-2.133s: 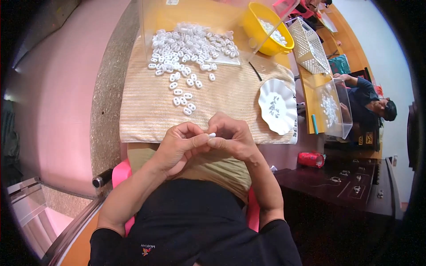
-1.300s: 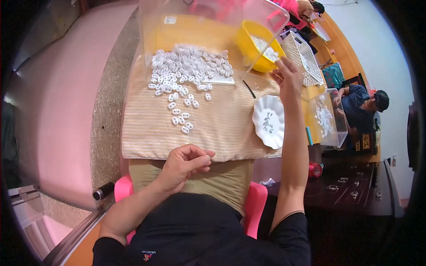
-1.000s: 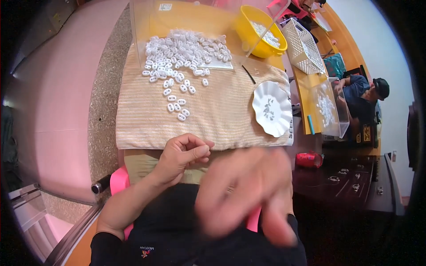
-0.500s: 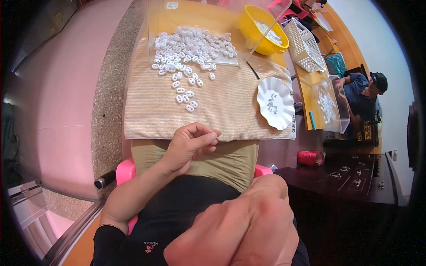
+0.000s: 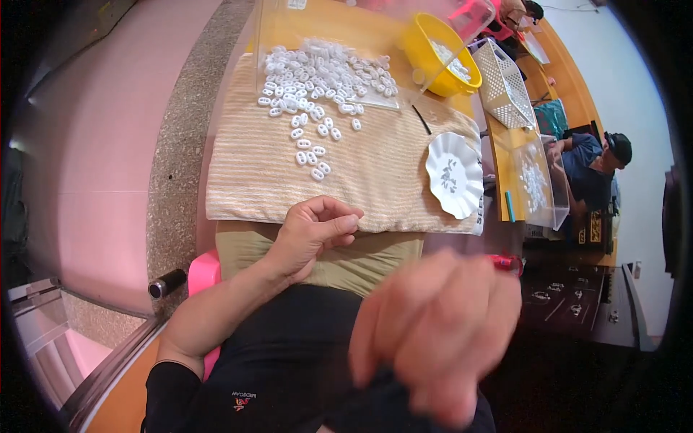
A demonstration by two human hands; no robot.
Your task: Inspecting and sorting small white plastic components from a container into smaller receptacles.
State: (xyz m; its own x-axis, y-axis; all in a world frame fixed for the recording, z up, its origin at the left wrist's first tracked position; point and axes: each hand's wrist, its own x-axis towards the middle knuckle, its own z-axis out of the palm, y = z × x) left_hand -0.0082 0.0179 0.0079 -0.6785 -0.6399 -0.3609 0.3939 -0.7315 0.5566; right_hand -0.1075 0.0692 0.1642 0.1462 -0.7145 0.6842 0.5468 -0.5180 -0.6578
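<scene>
My left hand (image 5: pixel 316 234) rests over my lap at the towel's near edge, thumb and forefinger pinched together. Whatever may be between them is too small to make out. Close to the camera, my right hand (image 5: pixel 440 325) is raised and smeared by motion, so its fingers cannot be read. Ahead lies a pile of small white oval pieces with two holes (image 5: pixel 317 72); several loose ones trail toward me on the striped towel (image 5: pixel 253 173). To the right, a scalloped white dish (image 5: pixel 465 184) holds tiny grey parts. A thin black stick (image 5: pixel 421 120) lies behind the dish.
A clear plastic box (image 5: pixel 390 101) lies around the pile. Beyond it stand a yellow basin (image 5: pixel 411 50) with white pieces and a white perforated basket (image 5: pixel 505 86). At right, a person (image 5: pixel 588 155) sits by another clear box (image 5: pixel 552 195). A pink chair (image 5: pixel 204 278) is under me.
My right hand has moved up and away from the camera, and its shape has turned. My left hand keeps its pinch. The whole view has shifted slightly.
</scene>
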